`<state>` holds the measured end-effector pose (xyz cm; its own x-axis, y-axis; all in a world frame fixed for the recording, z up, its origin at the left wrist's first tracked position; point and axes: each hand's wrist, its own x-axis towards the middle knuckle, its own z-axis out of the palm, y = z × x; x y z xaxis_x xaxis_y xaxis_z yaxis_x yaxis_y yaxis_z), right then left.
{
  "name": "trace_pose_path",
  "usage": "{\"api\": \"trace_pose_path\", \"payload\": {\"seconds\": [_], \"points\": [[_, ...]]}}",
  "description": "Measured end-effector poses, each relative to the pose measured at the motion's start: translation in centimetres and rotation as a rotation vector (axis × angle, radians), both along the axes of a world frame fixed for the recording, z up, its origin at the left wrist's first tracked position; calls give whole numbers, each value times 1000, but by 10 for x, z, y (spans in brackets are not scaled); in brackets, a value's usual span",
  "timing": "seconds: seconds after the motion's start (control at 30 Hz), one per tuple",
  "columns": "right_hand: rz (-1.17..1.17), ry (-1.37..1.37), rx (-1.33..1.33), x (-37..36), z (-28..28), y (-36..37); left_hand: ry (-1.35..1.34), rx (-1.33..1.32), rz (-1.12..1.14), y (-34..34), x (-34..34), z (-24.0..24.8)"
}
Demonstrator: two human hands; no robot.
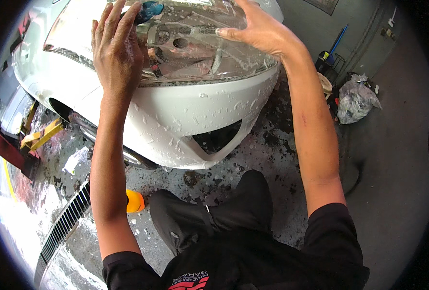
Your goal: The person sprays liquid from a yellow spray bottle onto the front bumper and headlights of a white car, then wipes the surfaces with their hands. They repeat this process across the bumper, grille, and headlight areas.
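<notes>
In front of me is the white front corner of a car, beaded with water and suds. Its large headlight is wet, with streaks and creases that look like clear film across the lens. My left hand is over the headlight's left part, its fingers pointing away from me. A small teal tool, perhaps a squeegee, sticks out beside its index finger; the thumb's grip is hidden. My right hand rests at the headlight's right side, thumb stretched out over the lens, other fingertips cut off by the top edge.
A yellow lift arm and red post stand left, near the front wheel. A drain grate and an orange container are at lower left. Right, a stuffed clear plastic bag lies by the wall.
</notes>
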<state>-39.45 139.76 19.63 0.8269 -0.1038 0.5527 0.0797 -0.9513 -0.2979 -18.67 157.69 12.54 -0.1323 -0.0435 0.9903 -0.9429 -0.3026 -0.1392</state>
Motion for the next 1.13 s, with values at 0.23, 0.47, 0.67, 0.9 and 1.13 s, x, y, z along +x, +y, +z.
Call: {"api": "trace_pose_path", "payload": {"seconds": [0.23, 0.47, 0.67, 0.9, 1.13], "points": [[-160, 40, -32, 9, 4, 26, 19, -5, -49, 1, -1, 1], [-312, 6, -41, 21, -8, 49, 10, 11, -40, 5, 1, -2], [-215, -28, -63, 4, -6, 52, 34, 13, -35, 1, 3, -6], [-164, 24, -49, -6, -6, -7, 22, 13, -55, 0, 4, -5], [-135, 151, -80, 5, 4, -5, 25, 33, -59, 3, 2, -5]]}}
